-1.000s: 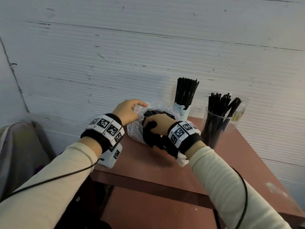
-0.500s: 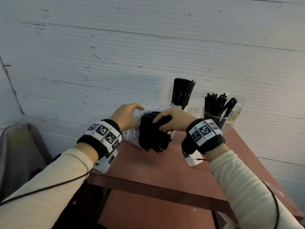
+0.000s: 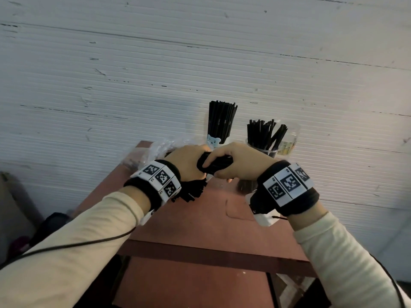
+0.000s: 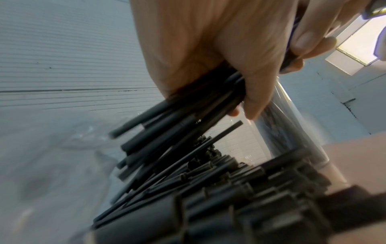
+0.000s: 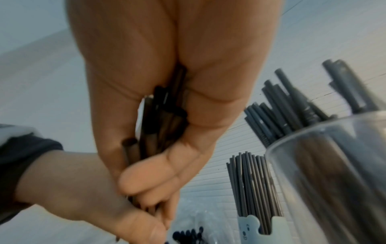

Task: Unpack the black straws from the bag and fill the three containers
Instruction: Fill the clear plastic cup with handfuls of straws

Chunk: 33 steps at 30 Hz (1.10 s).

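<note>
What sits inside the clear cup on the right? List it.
The clear cup holds black straws standing and leaning, tops above the rim. The right hand covers its lower part, so the bottom is unseen.

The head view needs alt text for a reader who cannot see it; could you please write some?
Both hands, left hand and right hand, grip one bundle of black straws above a reddish-brown table. Behind them, by a white ribbed wall, stand a bear-printed cup and a clear cup, both holding straws, with a crumpled plastic bag at left.
</note>
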Available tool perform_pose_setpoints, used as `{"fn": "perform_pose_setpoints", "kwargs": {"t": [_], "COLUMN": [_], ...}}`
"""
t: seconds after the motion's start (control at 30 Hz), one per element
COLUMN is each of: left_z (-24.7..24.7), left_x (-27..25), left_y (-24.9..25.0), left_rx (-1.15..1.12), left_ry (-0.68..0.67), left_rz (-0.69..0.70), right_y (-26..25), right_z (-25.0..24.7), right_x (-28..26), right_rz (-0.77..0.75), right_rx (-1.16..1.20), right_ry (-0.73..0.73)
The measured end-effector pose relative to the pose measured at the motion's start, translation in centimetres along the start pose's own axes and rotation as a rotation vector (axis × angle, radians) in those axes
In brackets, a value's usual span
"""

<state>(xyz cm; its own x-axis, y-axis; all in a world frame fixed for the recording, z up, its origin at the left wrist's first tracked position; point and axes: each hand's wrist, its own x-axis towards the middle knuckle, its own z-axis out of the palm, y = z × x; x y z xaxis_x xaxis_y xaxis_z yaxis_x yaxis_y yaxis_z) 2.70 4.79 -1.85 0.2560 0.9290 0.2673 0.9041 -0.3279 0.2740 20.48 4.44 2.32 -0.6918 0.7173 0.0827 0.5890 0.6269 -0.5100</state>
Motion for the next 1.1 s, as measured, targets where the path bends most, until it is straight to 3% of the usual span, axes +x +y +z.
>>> {"fn": "perform_pose_setpoints", "kwargs": {"t": [0.27, 0.43, 0.57, 0.67, 0.77, 0.87, 0.93, 1.1], "left_z": [-0.5, -1.7, -2.5, -1.9, -0.1, 1.9, 2.8, 2.3], "left_x": [0.8, 1.8, 2.1, 2.1, 1.9, 1.4, 1.2, 0.9], "left_y": [1.7, 4.2, 7.3, 8.5, 8.6, 8.0, 7.6, 8.1], "left_rx": [-0.259, -0.469, -0.699, -0.836, -1.012, -1.091, -1.086, -1.119], "left_ry": [0.122, 0.244, 0.25, 0.2, 0.131, -0.004, -0.033, -0.032], "left_rz": [0.016, 0.087, 0.116, 0.115, 0.025, -0.038, -0.07, -0.059], "right_y": [0.6, -1.3, -3.0, -3.2, -2.3, -0.5, 0.3, 0.3], "right_z": [-3.2, -4.9, -5.9, -5.9, -4.8, -3.4, -2.6, -2.8], "right_x": [-3.2, -3.9, -3.7, -3.2, -2.8, -2.6, -2.6, -2.8], "right_rz": [-0.15, -0.275, -0.417, -0.428, -0.367, -0.222, -0.211, -0.26], "right_rx": [0.069, 0.104, 0.201, 0.165, 0.03, -0.143, -0.227, -0.15], "right_ry": [0.302, 0.606, 0.801, 0.824, 0.795, 0.586, 0.479, 0.599]}}
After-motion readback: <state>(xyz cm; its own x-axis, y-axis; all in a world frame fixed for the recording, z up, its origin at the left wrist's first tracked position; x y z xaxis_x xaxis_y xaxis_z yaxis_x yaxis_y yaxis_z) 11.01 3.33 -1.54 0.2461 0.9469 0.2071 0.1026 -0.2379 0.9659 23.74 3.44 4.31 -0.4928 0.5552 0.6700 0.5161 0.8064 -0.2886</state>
